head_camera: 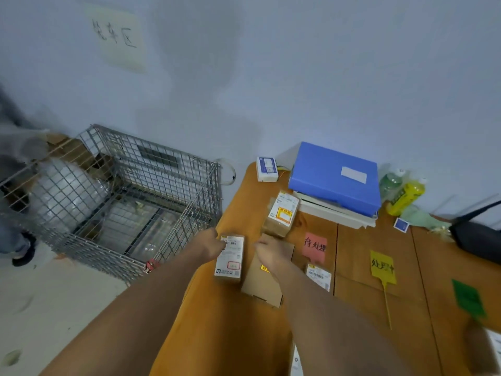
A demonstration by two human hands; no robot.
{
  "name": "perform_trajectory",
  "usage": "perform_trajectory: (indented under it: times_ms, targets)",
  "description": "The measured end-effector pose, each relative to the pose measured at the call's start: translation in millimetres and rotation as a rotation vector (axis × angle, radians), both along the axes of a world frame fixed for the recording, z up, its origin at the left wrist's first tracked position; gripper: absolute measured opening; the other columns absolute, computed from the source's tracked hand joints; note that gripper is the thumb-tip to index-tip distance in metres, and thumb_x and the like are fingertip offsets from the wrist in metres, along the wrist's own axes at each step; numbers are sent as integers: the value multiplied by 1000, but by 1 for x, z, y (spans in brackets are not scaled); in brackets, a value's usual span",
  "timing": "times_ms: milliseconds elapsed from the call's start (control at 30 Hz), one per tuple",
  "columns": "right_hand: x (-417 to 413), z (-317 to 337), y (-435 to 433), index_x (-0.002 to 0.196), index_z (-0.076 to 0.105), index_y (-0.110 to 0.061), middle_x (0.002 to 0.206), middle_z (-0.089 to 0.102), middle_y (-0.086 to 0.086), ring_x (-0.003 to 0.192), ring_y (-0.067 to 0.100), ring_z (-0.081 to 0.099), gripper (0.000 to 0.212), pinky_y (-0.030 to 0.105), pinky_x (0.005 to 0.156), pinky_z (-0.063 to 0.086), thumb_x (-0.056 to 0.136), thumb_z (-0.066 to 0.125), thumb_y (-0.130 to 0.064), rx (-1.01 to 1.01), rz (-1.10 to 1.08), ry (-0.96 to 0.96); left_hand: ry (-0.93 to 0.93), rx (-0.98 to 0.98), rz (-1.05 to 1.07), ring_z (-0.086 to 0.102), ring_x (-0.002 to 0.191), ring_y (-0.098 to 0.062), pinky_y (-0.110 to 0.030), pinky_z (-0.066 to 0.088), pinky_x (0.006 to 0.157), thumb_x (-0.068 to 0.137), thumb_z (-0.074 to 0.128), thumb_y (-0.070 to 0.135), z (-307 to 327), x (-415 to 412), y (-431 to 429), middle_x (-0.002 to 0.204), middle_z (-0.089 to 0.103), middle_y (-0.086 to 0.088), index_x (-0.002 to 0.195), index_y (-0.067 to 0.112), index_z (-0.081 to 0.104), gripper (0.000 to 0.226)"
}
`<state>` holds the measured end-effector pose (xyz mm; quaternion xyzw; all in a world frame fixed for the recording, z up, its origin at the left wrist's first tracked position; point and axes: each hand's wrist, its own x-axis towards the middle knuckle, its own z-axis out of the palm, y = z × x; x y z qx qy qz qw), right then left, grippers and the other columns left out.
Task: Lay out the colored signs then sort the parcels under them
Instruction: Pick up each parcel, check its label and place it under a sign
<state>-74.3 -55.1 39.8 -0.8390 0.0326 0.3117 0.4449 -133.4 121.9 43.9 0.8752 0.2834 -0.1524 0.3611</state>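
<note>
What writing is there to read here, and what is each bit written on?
"装车区": handwritten on the paper sheet on the wall.
"待处理": on the pink sign.
"处理中": on the yellow sign, slightly blurred.
Green sign: blurred, unreadable.
Printed labels on the parcels: too small to read.

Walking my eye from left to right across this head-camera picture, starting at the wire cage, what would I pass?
wire cage → labelled parcel → plain cardboard box → pink sign → yellow sign → green sign
</note>
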Motion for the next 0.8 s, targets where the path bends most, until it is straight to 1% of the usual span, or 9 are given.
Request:
perform_trajectory:
  times_ms: [67,133,167,267,400,500,567,700,800]
  targets:
    - [-5,-10,10,101,62,-24,97,59,-4,92,15,54,8,32,85,43,100,54,-24,-3,-19,24,19,-53,27,56,125,-32,-33,41,82,100,56,31,-16,0,4,142,56,-18,143,3,47,52]
    - [-8,-21,21,103,60,-22,105,63,0,94,16,56,6,35,88,47,100,55,-23,1,-30,68,30,-88,44,56,125,-34,-33,42,82,101,56,29,-29,2,7,141,57,-19,141,1,49,50]
    - [-10,-26,27,106,61,-19,113,66,4,98,18,58,9,38,93,50,99,55,-22,7,-32,89,38,-99,51,57,125,-34,-34,43,83,101,56,27,-34,3,8,140,58,-20,140,0,50,48]
    - [-11,-44,42,136,59,-12,135,62,8,117,25,61,38,41,103,49,100,54,-23,3,-36,128,65,-143,90,56,127,-35,-34,44,85,101,56,22,-51,5,13,143,56,-20,144,-1,46,50]
    - [-7,-58,48,131,62,-15,124,68,7,98,20,67,33,39,88,58,100,53,-21,-26,-75,83,87,-281,128,60,119,-31,-36,49,88,99,55,11,-70,5,17,141,58,-19,146,-1,46,49]
    - [-5,-63,47,140,55,-14,131,65,7,102,20,64,40,32,79,54,100,53,-22,-58,-89,81,77,-378,123,66,113,-28,-41,55,97,99,54,9,-79,4,16,132,67,-12,142,8,55,43]
    - [-6,-68,46,135,58,-14,128,67,7,96,18,64,36,28,72,53,99,54,-21,-69,-91,103,51,-428,122,68,111,-27,-45,55,100,98,55,6,-81,4,15,130,70,-10,141,13,58,44]
    - [-8,-74,47,130,62,-11,127,70,8,87,16,66,33,21,59,50,98,57,-12,-22,-132,130,3,-447,142,69,110,-30,-49,57,96,93,58,-4,-78,8,17,128,70,-13,137,9,59,46]
    - [-6,-64,45,141,53,-8,131,66,11,101,21,66,45,30,74,58,96,57,-3,44,-181,113,-53,-444,169,69,105,-30,-46,61,86,92,58,-10,-64,11,21,125,69,-15,133,7,58,44]
